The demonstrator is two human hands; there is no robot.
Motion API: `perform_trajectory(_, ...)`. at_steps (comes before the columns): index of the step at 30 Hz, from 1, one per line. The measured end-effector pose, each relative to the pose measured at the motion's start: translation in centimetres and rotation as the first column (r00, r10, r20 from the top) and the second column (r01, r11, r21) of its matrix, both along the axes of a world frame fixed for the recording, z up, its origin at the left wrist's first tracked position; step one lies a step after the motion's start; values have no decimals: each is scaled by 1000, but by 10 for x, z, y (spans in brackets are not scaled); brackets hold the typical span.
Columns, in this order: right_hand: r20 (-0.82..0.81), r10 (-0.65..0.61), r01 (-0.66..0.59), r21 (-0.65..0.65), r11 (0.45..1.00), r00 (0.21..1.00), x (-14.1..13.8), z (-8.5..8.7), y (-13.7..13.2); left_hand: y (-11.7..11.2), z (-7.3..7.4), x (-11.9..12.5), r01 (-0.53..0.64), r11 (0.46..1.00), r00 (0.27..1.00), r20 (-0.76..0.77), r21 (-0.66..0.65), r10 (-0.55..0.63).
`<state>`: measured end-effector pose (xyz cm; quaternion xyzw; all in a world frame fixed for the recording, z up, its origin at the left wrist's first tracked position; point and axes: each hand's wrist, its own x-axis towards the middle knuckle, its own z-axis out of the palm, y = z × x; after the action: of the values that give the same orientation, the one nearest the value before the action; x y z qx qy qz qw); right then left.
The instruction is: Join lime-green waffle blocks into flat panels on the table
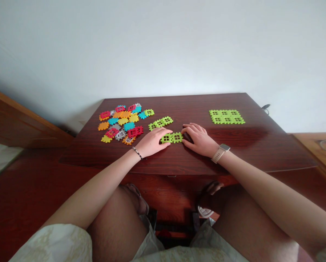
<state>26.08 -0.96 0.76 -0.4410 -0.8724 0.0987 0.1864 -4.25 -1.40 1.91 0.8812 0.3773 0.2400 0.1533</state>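
Two light-green plastic window tiles (172, 138) with toothed edges lie side by side on the table between my hands. My left hand (151, 141) is closed on the left tile, thumb at its near edge and fingers over its far edge. My right hand (199, 139) has its thumb and fingertips at the right edge of the right tile; its palm hides what lies beneath. Just beyond my left hand is a short row of green window tiles (163, 122), partly covered by my fingers.
A joined panel of several green window tiles (227, 116) lies at the right on the dark wooden table (190, 103). To the left is a loose pile of red, orange, yellow, blue and grey toothed tiles (123, 121). A pale wall (163, 47) stands behind the table.
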Motion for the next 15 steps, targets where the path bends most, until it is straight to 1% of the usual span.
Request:
perform_trajectory(10,-2,-3,3,4,1000,1000,-1,1,-1,1,-2,0,-12,1000,1000,-6,24,13)
perform_trajectory(15,1,-6,6,10,1000,1000,-2,1,-1,2,-4,1,3,999,1000,4,33,-3)
